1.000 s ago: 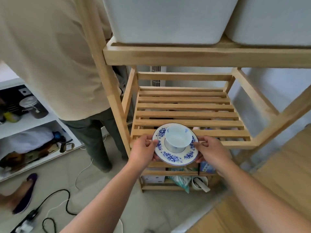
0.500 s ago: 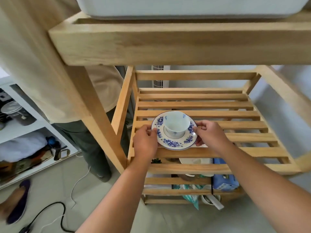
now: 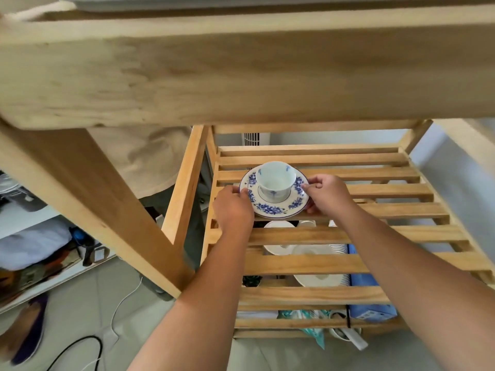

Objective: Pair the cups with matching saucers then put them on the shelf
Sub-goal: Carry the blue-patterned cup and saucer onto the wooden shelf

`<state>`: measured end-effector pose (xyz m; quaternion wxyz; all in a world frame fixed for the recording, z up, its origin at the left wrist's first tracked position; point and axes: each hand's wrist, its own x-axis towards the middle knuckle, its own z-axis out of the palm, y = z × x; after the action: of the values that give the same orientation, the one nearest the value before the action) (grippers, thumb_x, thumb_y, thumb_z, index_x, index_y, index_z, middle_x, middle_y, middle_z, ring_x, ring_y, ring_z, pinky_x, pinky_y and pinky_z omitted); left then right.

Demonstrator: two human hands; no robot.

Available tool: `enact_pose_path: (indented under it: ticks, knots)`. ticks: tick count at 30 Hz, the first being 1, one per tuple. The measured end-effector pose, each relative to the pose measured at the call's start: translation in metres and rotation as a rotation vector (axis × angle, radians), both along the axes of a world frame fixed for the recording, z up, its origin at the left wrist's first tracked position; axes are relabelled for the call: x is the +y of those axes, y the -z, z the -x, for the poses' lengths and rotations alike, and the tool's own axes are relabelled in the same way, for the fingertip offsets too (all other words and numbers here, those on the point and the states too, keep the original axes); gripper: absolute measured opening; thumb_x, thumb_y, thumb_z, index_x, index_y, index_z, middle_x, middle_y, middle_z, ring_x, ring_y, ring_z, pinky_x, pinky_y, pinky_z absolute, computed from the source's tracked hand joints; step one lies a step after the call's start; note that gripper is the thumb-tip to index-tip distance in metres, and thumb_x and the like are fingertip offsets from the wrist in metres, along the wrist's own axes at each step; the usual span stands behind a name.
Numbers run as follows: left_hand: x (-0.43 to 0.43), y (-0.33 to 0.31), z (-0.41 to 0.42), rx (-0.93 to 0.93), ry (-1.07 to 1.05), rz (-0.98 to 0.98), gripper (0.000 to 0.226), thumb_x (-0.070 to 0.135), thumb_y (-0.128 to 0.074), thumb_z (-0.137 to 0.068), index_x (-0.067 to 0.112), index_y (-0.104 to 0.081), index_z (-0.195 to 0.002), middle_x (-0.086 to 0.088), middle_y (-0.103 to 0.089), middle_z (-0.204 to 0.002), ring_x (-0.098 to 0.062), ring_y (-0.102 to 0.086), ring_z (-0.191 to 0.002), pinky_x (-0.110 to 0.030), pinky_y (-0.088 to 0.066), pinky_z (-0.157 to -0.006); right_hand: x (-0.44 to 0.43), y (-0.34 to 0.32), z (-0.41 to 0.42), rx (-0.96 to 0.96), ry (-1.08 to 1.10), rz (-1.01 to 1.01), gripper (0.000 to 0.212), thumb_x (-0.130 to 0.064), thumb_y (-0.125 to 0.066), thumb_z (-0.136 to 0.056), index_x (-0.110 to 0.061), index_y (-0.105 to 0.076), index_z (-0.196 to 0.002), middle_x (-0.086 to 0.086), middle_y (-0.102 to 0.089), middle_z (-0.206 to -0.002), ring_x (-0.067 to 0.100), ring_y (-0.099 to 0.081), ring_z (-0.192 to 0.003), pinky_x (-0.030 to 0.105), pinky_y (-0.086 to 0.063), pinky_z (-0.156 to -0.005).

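— Where's the set right now?

— I have the round white porcelain saucer with the blue flower border (image 3: 276, 207) pinched at both edges, with the small white handleless porcelain cup with faint blue marks (image 3: 276, 180) standing upright in its well. My left hand (image 3: 233, 207) grips the left rim, my right hand (image 3: 329, 192) the right rim, the fingers (image 3: 312, 183) of each clamped on the saucer edge. It sits over the rear slats of the slatted pale wooden shelf (image 3: 401, 210); I can't tell whether it's touching the wood or just above it.

— What worries you?

— The cup only rests on the saucer, loose as far as I can judge. If I tilt one side while lowering, it could slide off the well and tip over the rim.

— And the shelf itself?

— Gaps between the slats. If the saucer's foot lands half over a gap, it may rock when I let go. My lower fingers could also get caught between rim and slat, and pulling them out would jerk the saucer.

— Anything underneath?

— White dishes (image 3: 318, 279) on the tier below, seen through the slats. A falling cup could catch a slat and chip. The thick wooden beam (image 3: 241, 68) overhead is close too, so I'd avoid lifting.
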<state>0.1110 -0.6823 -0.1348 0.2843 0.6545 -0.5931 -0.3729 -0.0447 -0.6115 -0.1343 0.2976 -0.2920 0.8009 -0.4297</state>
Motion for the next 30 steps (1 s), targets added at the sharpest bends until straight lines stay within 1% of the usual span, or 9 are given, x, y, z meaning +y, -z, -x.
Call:
enact_pose_path:
  ticks: [3,5,8,10,12,14,16,22,30]
  knots:
    - [0.003,-0.002,-0.002,-0.029,0.017,0.021,0.03,0.027,-0.052,-0.096,0.01,-0.064,-0.117,-0.007,-0.068,-0.115,-0.02,-0.061,-0.101,-0.025,-0.037,-0.077,-0.002,0.001,-0.001,0.016,0.005,-0.021,0.02,-0.021,-0.057,-0.091,-0.012,-0.061,-0.108,0.008,-0.07,-0.089,0.012,-0.058,-0.04,0.016,-0.042,-0.034]
    - [0.008,-0.002,-0.006,-0.08,0.049,0.065,0.034,0.029,-0.05,-0.096,0.012,-0.06,-0.124,-0.006,-0.064,-0.122,-0.021,-0.059,-0.111,-0.028,-0.042,-0.085,0.002,0.002,-0.002,0.063,0.026,-0.018,0.019,-0.023,-0.058,-0.09,-0.014,-0.061,-0.107,0.006,-0.069,-0.088,0.014,-0.06,-0.047,0.016,-0.043,-0.036]
    - [0.021,0.007,-0.018,-0.154,0.195,0.167,0.048,0.035,-0.051,-0.095,0.016,-0.045,-0.138,-0.003,-0.046,-0.138,-0.018,-0.048,-0.124,-0.032,-0.041,-0.102,0.014,0.003,-0.005,0.186,0.044,0.043,0.032,-0.03,-0.062,-0.086,-0.017,-0.059,-0.115,-0.001,-0.065,-0.096,0.016,-0.063,-0.075,0.027,-0.052,-0.062]
    - [0.031,0.018,-0.027,-0.197,0.342,0.229,0.059,0.04,-0.051,-0.093,0.018,-0.034,-0.145,-0.001,-0.036,-0.146,-0.016,-0.038,-0.134,-0.036,-0.034,-0.113,0.027,0.004,-0.008,0.198,-0.038,0.066,0.047,-0.035,-0.068,-0.081,-0.024,-0.053,-0.125,-0.008,-0.059,-0.108,0.012,-0.059,-0.092,0.029,-0.048,-0.078]
    - [0.035,0.024,-0.032,-0.275,0.435,0.269,0.065,0.045,-0.048,-0.093,0.018,-0.026,-0.148,0.0,-0.029,-0.154,-0.017,-0.029,-0.141,-0.039,-0.028,-0.118,0.038,0.008,-0.012,0.185,-0.148,0.057,0.064,-0.04,-0.071,-0.077,-0.029,-0.045,-0.134,-0.01,-0.054,-0.122,0.013,-0.054,-0.108,0.034,-0.046,-0.091]
    - [0.036,0.025,-0.034,-0.337,0.468,0.275,0.068,0.047,-0.044,-0.095,0.018,-0.018,-0.151,0.0,-0.021,-0.159,-0.017,-0.021,-0.145,-0.037,-0.02,-0.118,0.044,0.015,-0.015,0.291,-0.223,0.011,0.074,-0.043,-0.072,-0.074,-0.029,-0.04,-0.139,-0.008,-0.049,-0.139,0.016,-0.045,-0.125,0.04,-0.04,-0.104]
    - [0.036,0.025,-0.033,-0.383,0.479,0.276,0.068,0.047,-0.04,-0.096,0.019,-0.013,-0.152,0.001,-0.016,-0.161,-0.017,-0.016,-0.147,-0.037,-0.017,-0.119,0.044,0.018,-0.018,0.383,-0.229,-0.007,0.078,-0.043,-0.071,-0.075,-0.025,-0.036,-0.143,-0.006,-0.042,-0.148,0.018,-0.035,-0.134,0.039,-0.033,-0.111]
    - [0.029,0.019,-0.023,-0.526,0.482,0.272,0.063,0.047,-0.028,-0.099,0.019,-0.008,-0.152,0.003,-0.011,-0.162,-0.018,-0.012,-0.148,-0.042,-0.014,-0.118,0.033,0.019,-0.022,0.484,-0.16,0.025,0.076,-0.044,-0.069,-0.076,-0.021,-0.039,-0.142,-0.005,-0.045,-0.146,0.021,-0.035,-0.129,0.033,-0.031,-0.105]
    - [0.004,0.015,-0.002,-0.585,0.47,0.245,0.062,0.046,-0.026,-0.099,0.018,-0.009,-0.152,0.003,-0.01,-0.162,-0.016,-0.007,-0.149,-0.043,-0.014,-0.117,0.008,0.02,-0.009,0.471,-0.118,0.004,0.074,-0.048,-0.067,-0.077,-0.022,-0.039,-0.141,-0.006,-0.046,-0.145,0.023,-0.035,-0.13,0.037,-0.033,-0.106]
